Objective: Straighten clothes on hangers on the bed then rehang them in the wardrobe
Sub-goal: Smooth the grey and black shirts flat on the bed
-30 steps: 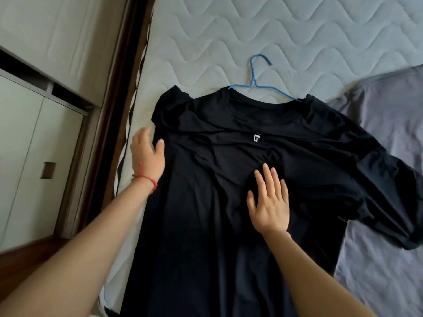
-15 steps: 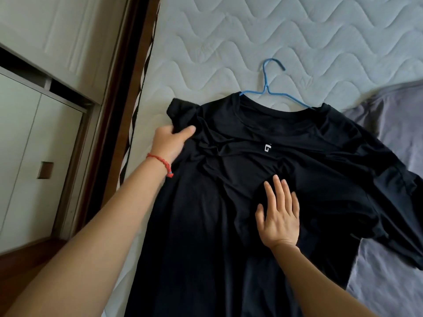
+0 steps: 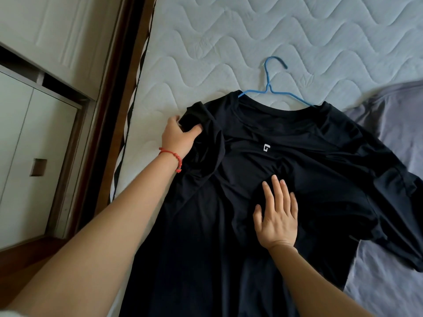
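Note:
A black T-shirt with a small white logo lies face up on the quilted white mattress. A blue wire hanger sits inside its collar, hook pointing away from me. My left hand, with a red string bracelet on the wrist, grips the bunched left sleeve of the shirt at the mattress edge. My right hand lies flat, fingers spread, on the chest of the shirt below the logo. The shirt's other sleeve is crumpled at the right.
A grey-purple sheet covers the right side of the bed, partly under the shirt. A dark wooden bed frame runs along the left. Beyond it stand pale wardrobe doors with a recessed square handle.
My left hand has slid up the shirt's side and closed on the bunched left sleeve. My right hand has stayed flat on the chest.

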The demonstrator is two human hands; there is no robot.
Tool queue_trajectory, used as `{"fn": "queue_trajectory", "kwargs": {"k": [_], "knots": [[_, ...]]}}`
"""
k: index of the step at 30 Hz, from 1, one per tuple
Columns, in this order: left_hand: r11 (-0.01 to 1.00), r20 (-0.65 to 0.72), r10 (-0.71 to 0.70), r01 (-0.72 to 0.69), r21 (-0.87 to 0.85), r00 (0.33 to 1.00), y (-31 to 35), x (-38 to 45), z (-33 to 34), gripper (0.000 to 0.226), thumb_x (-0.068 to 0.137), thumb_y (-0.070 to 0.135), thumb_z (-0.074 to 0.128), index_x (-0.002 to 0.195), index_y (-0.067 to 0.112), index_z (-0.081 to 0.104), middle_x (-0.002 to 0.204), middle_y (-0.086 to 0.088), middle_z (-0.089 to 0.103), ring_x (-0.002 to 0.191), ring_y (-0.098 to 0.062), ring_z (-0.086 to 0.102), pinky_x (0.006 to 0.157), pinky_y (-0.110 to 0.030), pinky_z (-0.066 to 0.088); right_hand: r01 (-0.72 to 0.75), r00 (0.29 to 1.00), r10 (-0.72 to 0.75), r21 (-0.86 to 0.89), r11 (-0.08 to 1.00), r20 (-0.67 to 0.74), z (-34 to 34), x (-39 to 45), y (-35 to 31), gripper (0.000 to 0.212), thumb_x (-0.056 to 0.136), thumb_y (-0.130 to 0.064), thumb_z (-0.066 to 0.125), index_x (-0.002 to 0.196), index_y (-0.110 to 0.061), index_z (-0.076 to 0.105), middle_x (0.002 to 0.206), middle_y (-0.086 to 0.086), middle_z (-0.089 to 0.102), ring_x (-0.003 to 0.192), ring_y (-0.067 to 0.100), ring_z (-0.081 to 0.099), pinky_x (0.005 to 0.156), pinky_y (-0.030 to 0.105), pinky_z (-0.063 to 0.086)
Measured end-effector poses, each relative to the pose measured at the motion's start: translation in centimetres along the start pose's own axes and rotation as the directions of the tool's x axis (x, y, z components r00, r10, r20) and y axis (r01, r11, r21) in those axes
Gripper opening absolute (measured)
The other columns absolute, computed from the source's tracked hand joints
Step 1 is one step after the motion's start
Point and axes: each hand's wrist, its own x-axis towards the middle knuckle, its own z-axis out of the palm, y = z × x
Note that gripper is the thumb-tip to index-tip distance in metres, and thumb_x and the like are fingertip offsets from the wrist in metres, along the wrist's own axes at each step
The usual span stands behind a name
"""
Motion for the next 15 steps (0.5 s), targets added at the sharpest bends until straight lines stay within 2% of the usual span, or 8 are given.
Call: {"fn": "queue_trajectory", "kwargs": {"k": [2, 5, 8, 10, 13, 15], "knots": [[0.996, -0.009, -0.071, 0.070, -0.061, 0.997, -0.1, 0.3, 0.4, 0.050, 0.077, 0.028, 0.070, 0.119, 0.005, 0.052, 0.108, -0.006, 0.060, 0.100, -0.022, 0.060, 0.086, -0.030, 0.048, 0.001, 1.000, -0.001, 0.000, 1.000, -0.002, 0.0, 0.0, 0.1, 0.057, 0.085, -0.034, 0.034, 0.138, -0.014, 0.033, 0.149, 0.008, 0.032, 0.138, 0.023, 0.021, 0.115, 0.032, 0.002], [0.993, -0.139, -0.045, 0.029, -0.115, 0.989, -0.8, 0.1, -0.5, 0.031, 0.081, 0.026, 0.066, 0.101, 0.003, 0.067, 0.093, -0.009, 0.067, 0.095, -0.027, 0.065, 0.083, -0.032, 0.051, 0.003, 1.000, -0.003, -0.006, 1.000, -0.004, 0.0, 0.0, 0.0, 0.057, 0.085, -0.034, 0.034, 0.138, -0.015, 0.033, 0.148, 0.009, 0.033, 0.138, 0.023, 0.021, 0.115, 0.032, 0.002], [0.989, -0.253, 0.002, -0.039, -0.143, 0.968, -1.3, -0.6, -3.0, 0.028, 0.085, 0.022, 0.062, 0.102, 0.001, 0.068, 0.094, -0.009, 0.066, 0.090, -0.021, 0.062, 0.078, -0.024, 0.046, 0.002, 1.000, -0.002, -0.003, 1.000, -0.008, -0.1, 0.0, 0.0, 0.056, 0.085, -0.034, 0.034, 0.138, -0.014, 0.034, 0.148, 0.010, 0.035, 0.138, 0.023, 0.021, 0.115, 0.031, 0.002], [0.990, -0.377, -0.006, -0.049, -0.135, 0.926, -2.2, -1.0, -5.6, 0.030, 0.085, 0.020, 0.061, 0.106, -0.002, 0.065, 0.093, -0.008, 0.061, 0.087, -0.017, 0.056, 0.074, -0.019, 0.041, 0.003, 1.000, -0.003, 0.000, 1.000, -0.013, -0.1, 0.0, 0.0, 0.056, 0.085, -0.033, 0.034, 0.138, -0.014, 0.034, 0.148, 0.010, 0.035, 0.138, 0.023, 0.021, 0.115, 0.031, 0.001], [0.960, -0.478, -0.165, 0.030, -0.279, 0.863, -4.5, -1.1, -8.9, 0.033, 0.085, 0.016, 0.062, 0.110, -0.005, 0.061, 0.098, -0.012, 0.061, 0.091, -0.019, 0.055, 0.077, -0.023, 0.044, 0.006, 1.000, -0.006, 0.000, 1.000, -0.021, -0.1, -0.1, -0.1, 0.056, 0.085, -0.033, 0.034, 0.137, -0.014, 0.035, 0.148, 0.010, 0.036, 0.138, 0.023, 0.021, 0.115, 0.030, 0.001], [0.900, -0.395, -0.321, 0.148, -0.409, 0.861, -6.3, -1.3, -9.7, 0.035, 0.084, 0.017, 0.063, 0.111, -0.004, 0.060, 0.099, -0.016, 0.064, 0.098, -0.025, 0.058, 0.086, -0.035, 0.051, 0.006, 1.000, -0.006, 0.005, 1.000, -0.024, -0.1, -0.1, -0.1, 0.056, 0.085, -0.033, 0.034, 0.137, -0.013, 0.035, 0.148, 0.010, 0.036, 0.137, 0.023, 0.022, 0.115, 0.031, 0.002]]}}
